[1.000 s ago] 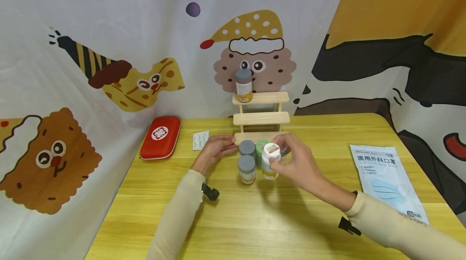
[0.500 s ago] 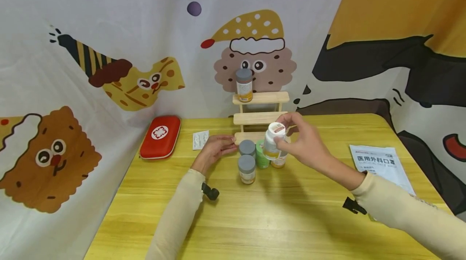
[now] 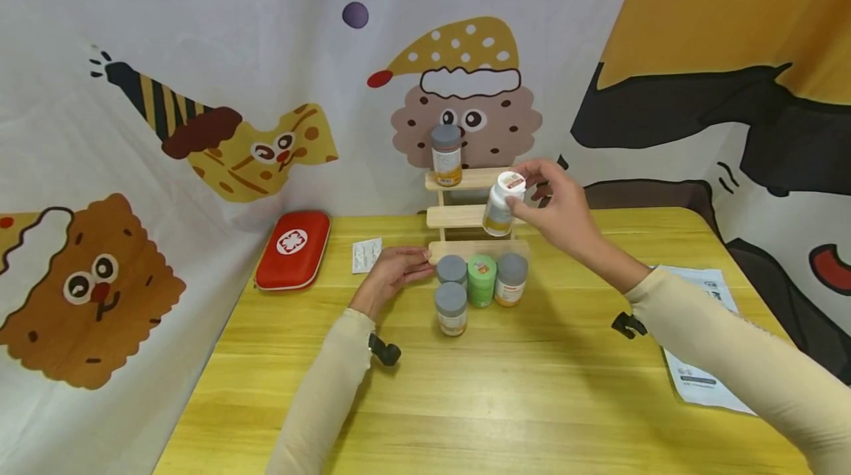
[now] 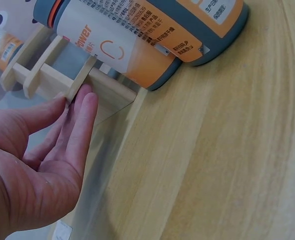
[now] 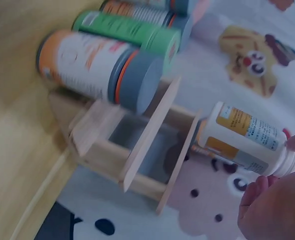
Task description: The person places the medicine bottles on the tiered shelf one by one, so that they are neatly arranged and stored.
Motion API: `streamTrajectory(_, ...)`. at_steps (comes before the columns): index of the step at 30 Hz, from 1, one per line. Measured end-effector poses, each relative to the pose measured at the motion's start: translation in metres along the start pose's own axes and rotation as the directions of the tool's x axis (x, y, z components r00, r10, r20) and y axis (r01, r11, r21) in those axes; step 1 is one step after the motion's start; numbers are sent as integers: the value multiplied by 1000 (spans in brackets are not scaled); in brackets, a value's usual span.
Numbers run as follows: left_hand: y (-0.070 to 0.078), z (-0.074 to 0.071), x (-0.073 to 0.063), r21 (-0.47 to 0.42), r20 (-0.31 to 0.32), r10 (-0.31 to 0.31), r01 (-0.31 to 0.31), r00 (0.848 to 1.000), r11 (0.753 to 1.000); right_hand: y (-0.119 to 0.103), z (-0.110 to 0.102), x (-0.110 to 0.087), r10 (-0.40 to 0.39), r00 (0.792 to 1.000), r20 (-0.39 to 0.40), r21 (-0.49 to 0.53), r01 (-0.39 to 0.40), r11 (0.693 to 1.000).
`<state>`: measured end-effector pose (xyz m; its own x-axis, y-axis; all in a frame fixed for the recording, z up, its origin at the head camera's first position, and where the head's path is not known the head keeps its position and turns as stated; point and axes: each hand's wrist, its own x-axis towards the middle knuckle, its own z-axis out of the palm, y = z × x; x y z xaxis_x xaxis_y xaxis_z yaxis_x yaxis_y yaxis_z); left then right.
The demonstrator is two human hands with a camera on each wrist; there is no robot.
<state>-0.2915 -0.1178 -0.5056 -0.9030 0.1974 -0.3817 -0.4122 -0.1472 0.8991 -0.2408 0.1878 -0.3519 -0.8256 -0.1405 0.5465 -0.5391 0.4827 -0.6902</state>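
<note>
My right hand (image 3: 561, 213) grips a white pill bottle (image 3: 499, 209) near its white cap, holding it tilted in front of the wooden three-step shelf (image 3: 455, 217). In the right wrist view the bottle (image 5: 242, 142) appears beside the upper steps. My left hand (image 3: 392, 275) pinches the left end of the lowest step (image 4: 80, 77) between thumb and fingers, as the left wrist view shows. A grey-capped bottle (image 3: 447, 161) stands at the left of the top step. Before the shelf stand a green bottle (image 3: 482, 283) and several grey-capped bottles (image 3: 511, 283).
On the left of the table (image 3: 465, 416) lies a red first-aid case (image 3: 292, 250), with a small white packet (image 3: 366, 256) near it. A face mask pack (image 3: 698, 383) lies at the right, partly under my right forearm. A printed cloth (image 3: 266, 54) hangs behind.
My right hand has raised the white pill bottle from among the front bottles, up and away to the middle step's height. The left hand has stayed at the shelf.
</note>
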Motion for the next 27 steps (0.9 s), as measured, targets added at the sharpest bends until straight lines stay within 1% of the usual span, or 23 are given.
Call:
streamTrajectory(2,0,0,0,2,0,-5,5,1000,1000,6,1,7,5,1000,-15,6,-5,1000)
streamTrajectory(9,0,0,2,-1,-3,-17,17,1000,1000,24,6,36,68,996,-61,17,-67,998)
streamTrajectory(12,0,-1,1,-3,-7,-13,13,1000,1000,30,12,48,70,994,-83,24,-68,997)
streamTrajectory(20,0,0,0,-2,-9,-14,14,1000,1000,35,26,71,70,993,-99,15,-69,997)
streamTrajectory(27,0,0,1,-3,-10,-5,5,1000,1000,36,35,84,84,992,-94,-13,-86,996)
